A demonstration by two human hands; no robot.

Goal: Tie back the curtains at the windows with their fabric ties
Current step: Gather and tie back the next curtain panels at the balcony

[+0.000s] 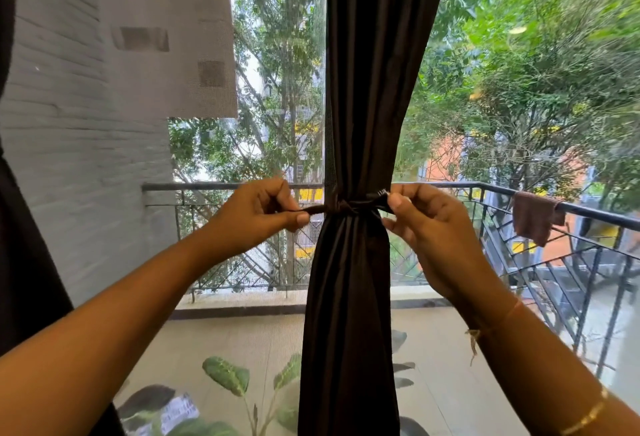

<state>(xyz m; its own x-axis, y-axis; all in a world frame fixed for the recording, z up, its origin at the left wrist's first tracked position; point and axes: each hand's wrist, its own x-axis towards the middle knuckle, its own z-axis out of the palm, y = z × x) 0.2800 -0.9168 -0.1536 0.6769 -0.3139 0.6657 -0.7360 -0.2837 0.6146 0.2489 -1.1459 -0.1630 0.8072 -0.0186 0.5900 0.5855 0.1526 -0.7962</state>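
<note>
A dark brown curtain (360,89) hangs in the middle of the window, gathered into a narrow waist. A matching fabric tie (346,208) is wrapped around that waist and crossed at the front. My left hand (256,209) pinches the tie's left end, which is stretched out to the left. My right hand (426,228) pinches the right end, held just right of the curtain. Both ends look taut.
A second dark curtain (24,245) hangs along the left edge. Behind the mesh screen lies a balcony with a metal railing (588,214) and a brown cloth (533,221) draped over it. A leafy plant (228,376) stands low in front.
</note>
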